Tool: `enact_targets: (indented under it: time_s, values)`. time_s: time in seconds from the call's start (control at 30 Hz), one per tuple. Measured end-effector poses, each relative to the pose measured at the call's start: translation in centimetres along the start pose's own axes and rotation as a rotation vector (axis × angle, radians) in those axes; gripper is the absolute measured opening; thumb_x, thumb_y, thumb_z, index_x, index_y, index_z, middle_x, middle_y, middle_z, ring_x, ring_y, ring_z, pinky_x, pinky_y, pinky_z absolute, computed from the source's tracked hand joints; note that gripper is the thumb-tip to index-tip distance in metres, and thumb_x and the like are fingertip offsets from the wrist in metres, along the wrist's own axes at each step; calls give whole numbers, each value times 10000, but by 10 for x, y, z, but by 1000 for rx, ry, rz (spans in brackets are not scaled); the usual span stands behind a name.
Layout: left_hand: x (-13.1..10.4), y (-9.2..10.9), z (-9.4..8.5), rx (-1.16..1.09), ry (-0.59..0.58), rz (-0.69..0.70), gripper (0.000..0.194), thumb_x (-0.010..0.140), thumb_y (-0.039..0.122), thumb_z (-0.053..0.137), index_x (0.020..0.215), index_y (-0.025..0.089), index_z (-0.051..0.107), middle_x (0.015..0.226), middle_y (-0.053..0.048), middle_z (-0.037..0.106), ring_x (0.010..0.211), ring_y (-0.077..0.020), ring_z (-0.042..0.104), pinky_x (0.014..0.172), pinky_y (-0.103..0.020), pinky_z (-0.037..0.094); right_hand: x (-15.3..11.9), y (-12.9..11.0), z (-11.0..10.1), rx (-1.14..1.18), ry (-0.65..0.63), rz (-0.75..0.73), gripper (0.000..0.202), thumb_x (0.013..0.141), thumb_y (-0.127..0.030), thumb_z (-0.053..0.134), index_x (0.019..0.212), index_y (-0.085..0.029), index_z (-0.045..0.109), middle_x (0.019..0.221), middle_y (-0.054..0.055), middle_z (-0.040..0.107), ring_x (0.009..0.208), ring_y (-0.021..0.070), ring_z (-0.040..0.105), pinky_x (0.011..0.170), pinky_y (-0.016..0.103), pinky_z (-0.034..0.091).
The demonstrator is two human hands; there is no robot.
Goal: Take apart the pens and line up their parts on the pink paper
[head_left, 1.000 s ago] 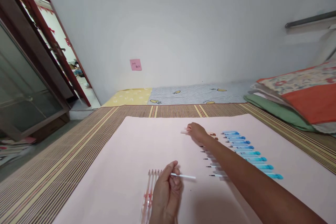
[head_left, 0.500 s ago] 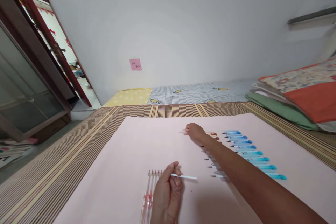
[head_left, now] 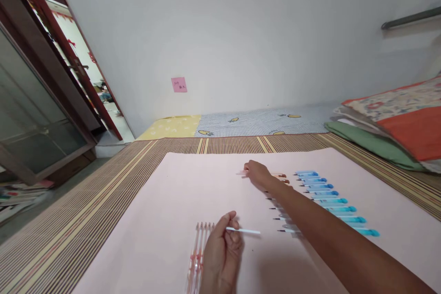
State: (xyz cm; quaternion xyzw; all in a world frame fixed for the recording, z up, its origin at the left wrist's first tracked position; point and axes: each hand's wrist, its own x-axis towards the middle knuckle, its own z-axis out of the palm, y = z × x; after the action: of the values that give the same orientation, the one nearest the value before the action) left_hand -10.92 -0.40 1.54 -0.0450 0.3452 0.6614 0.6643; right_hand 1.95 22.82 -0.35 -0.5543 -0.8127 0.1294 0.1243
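Observation:
My left hand (head_left: pixel 223 248) is closed on a thin white stick (head_left: pixel 246 230) that points right, low on the pink sheet (head_left: pixel 144 220). Just left of it, several clear pens with red parts (head_left: pixel 195 257) lie side by side, partly covered by that hand. Farther up, my right hand (head_left: pixel 255 172) pinches a pale, thin pen-like piece (head_left: pixel 241 173) near the sheet's far side. Under and beside the right arm lie brown-ended pens (head_left: pixel 280 176) and dark-tipped grey pens (head_left: pixel 284 219). Several blue pens (head_left: pixel 330 193) form a column to the right.
A striped mat (head_left: pixel 113 170) lies beneath the sheet. Folded bedding (head_left: pixel 406 124) is stacked at the right. Patterned cloth (head_left: pixel 248 121) runs along the wall, where a pink note (head_left: pixel 179 84) is stuck. A doorway stands at the far left.
The view has shifted slightly, so things appear a little farther right. Both hands keep nearly the same places and hold the same items.

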Motion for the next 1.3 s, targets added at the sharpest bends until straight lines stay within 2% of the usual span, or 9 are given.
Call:
enact_targets:
  time_s: [0.17, 0.33, 0.53, 0.67, 0.8, 0.93, 1.03, 1.13, 1.3]
  values:
    - [0, 0, 0, 19, -8, -1, 327, 982, 122, 470, 771, 34, 702, 534, -23, 587, 335, -20, 349, 333, -136, 261, 1, 2, 3, 40, 7, 10, 136, 771, -129, 629, 842, -173, 736, 787, 46, 681, 698, 154, 558, 626, 262, 290]
    - [1, 0, -1, 14, -11, 11, 279, 957, 110, 497, 780, 33, 699, 551, -31, 586, 354, -28, 375, 339, -139, 286, 1, 12, -6, 143, 90, 16, 271, 761, -142, 650, 1017, -193, 722, 1052, 64, 707, 854, 166, 588, 691, 244, 340]
    - [0, 0, -3, 15, -21, 21, 243, 947, 103, 520, 804, 30, 703, 569, -34, 587, 367, -32, 394, 349, -141, 314, -6, 32, -35, 342, 140, 75, 186, 856, -256, 519, 773, -180, 667, 743, 10, 681, 649, 141, 537, 627, 244, 377]
    - [1, 0, -3, -1, -29, 12, 234, 944, 98, 525, 797, 40, 698, 588, -37, 595, 369, -33, 400, 340, -138, 300, -15, 37, -56, 450, 165, 125, 197, 841, -298, 521, 748, -177, 644, 714, 17, 678, 553, 124, 481, 577, 252, 378]
    - [-1, 2, 0, 0, -21, 14, 271, 965, 103, 498, 790, 40, 696, 590, -40, 602, 387, -35, 427, 358, -133, 332, -56, 13, -62, 523, 154, 95, 214, 852, -329, 521, 798, -180, 665, 689, 7, 651, 569, 130, 500, 569, 245, 376]
    - [-4, 1, 3, 43, 39, 76, 233, 943, 73, 527, 791, 45, 702, 588, -48, 619, 408, -42, 471, 390, -124, 392, -131, -35, -52, 635, -114, -174, 196, 861, -312, 531, 795, -201, 678, 732, 0, 681, 647, 145, 556, 593, 237, 373]
    - [-3, -1, 1, 46, 37, 99, 201, 917, 48, 546, 789, 51, 702, 597, -48, 625, 417, -50, 489, 398, -130, 406, -172, -61, -44, 484, -188, -222, 121, 789, -189, 561, 759, -215, 675, 730, -10, 674, 682, 146, 563, 605, 236, 333]
    - [-1, -4, -3, 21, 28, 101, 181, 901, 49, 564, 786, 59, 704, 609, -43, 621, 423, -51, 485, 420, -144, 433, -186, -68, -38, 384, -187, -231, 98, 759, -151, 570, 714, -209, 635, 749, -4, 647, 692, 144, 553, 620, 243, 318]
    - [5, -9, -6, 37, -7, 102, 125, 878, 55, 608, 794, 69, 698, 635, -46, 637, 435, -44, 488, 440, -138, 432, -180, -62, -31, 375, -154, -289, 136, 814, -141, 539, 760, -205, 646, 839, 16, 651, 733, 145, 576, 650, 241, 341]
